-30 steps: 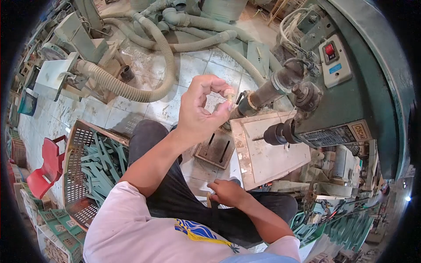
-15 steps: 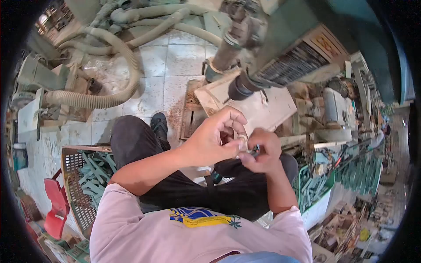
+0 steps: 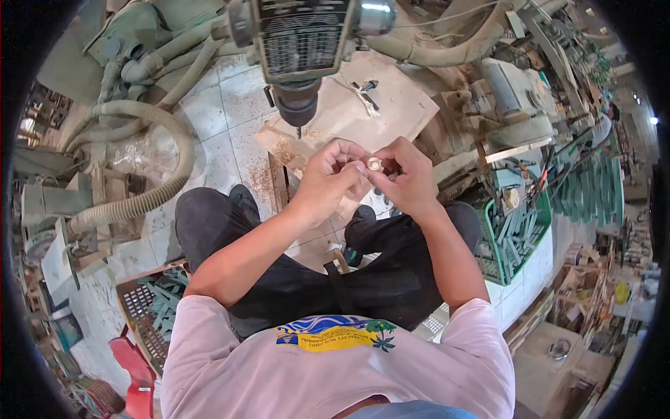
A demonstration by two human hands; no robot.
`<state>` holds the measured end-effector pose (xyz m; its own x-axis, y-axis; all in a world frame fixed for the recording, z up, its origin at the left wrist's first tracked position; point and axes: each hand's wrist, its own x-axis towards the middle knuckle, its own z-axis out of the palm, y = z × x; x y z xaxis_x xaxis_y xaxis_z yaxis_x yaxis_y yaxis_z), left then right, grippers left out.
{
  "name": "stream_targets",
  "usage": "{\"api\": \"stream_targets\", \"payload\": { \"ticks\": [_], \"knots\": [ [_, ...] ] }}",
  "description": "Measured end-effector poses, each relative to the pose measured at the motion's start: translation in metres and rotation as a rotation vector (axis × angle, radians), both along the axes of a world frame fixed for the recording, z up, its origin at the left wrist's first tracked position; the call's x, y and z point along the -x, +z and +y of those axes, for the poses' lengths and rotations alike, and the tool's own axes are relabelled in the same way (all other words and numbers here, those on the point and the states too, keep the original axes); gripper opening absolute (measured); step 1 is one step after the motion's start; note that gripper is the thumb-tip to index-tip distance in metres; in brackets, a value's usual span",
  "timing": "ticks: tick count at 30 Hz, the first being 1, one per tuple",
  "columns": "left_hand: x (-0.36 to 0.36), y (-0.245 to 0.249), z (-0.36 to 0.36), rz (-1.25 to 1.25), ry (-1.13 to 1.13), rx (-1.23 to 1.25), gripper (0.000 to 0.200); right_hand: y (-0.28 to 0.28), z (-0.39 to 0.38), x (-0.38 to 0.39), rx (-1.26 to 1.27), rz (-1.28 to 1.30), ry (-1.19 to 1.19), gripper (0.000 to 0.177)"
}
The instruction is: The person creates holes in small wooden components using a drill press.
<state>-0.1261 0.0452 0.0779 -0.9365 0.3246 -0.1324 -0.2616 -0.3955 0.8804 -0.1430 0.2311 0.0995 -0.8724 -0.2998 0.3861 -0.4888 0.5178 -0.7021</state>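
A small pale round piece with a hollow in its face [image 3: 375, 164] is pinched between the fingertips of my right hand [image 3: 405, 172]. My left hand [image 3: 336, 173] is closed beside it, its thumb and fingertips meeting at the left of the piece; what they hold, if anything, is too small to name. Both hands are in front of the drill press chuck [image 3: 298, 105], near the edge of its pale work board [image 3: 412, 94].
A black clamp or key [image 3: 367, 98] lies on the board. Green crates [image 3: 497, 269] and a brown crate [image 3: 143, 307] hold green strips. A red chair [image 3: 136, 373] stands at lower left. Ribbed hoses [image 3: 185, 150] cross the floor at left.
The view has turned, so the drill press now appears at top centre. My hands have moved up in the view, and the round piece's hollow face now shows.
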Motion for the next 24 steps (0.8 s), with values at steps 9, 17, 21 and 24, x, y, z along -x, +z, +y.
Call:
{"api": "stream_targets", "payload": {
  "ticks": [9, 17, 21, 24],
  "knots": [
    [-0.003, -0.014, -0.009, -0.024, 0.111, -0.041, 0.017, -0.009, -0.013, 0.006, -0.003, -0.155, 0.098, 0.033],
    [-0.005, -0.01, -0.007, 0.066, 0.17, 0.122, 0.018, -0.003, -0.018, 0.008, 0.009, -0.015, 0.14, 0.032],
    [-0.001, -0.014, -0.008, 0.099, 0.223, 0.161, 0.019, 0.001, -0.017, 0.008, -0.012, 0.128, 0.18, 0.026],
    [0.002, -0.019, -0.01, 0.056, 0.16, 0.175, 0.02, 0.001, -0.017, 0.008, -0.044, -0.006, 0.17, 0.016]
  ]
}}
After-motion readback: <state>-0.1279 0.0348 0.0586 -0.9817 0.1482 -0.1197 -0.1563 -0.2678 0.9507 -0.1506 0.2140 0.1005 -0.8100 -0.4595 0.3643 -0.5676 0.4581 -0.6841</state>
